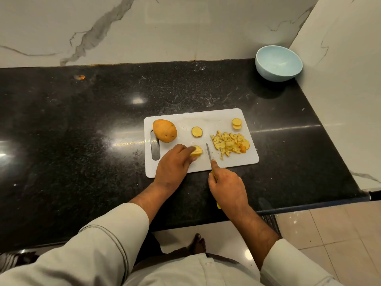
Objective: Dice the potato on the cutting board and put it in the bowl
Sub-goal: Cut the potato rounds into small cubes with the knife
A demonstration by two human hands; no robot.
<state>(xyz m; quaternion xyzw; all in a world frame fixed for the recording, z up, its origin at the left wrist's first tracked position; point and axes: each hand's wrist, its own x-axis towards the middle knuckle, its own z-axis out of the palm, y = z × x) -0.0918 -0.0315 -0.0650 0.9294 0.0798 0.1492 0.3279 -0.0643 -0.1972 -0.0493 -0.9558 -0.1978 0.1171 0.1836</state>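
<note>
white rectangular plastic cutting board [214,118] lying long axis left-right on black counter | left hand [173,165] fingertips pinching a stack of yellow potato slices [197,150] at board's near edge | right hand [227,187] gripping yellow-handled knife [208,152], blade pointing away, just right of slices | diced pile [229,144] sitting board's right side | unpeeled brown potato chunk [165,130] far-left | pale blue bowl [278,62] well beyond board's far-right

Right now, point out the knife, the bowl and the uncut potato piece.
knife [208,152]: head view, middle of the blade.
bowl [276,74]: head view, outer wall below the rim.
uncut potato piece [165,130]: head view, centre of its brown skin.
</note>
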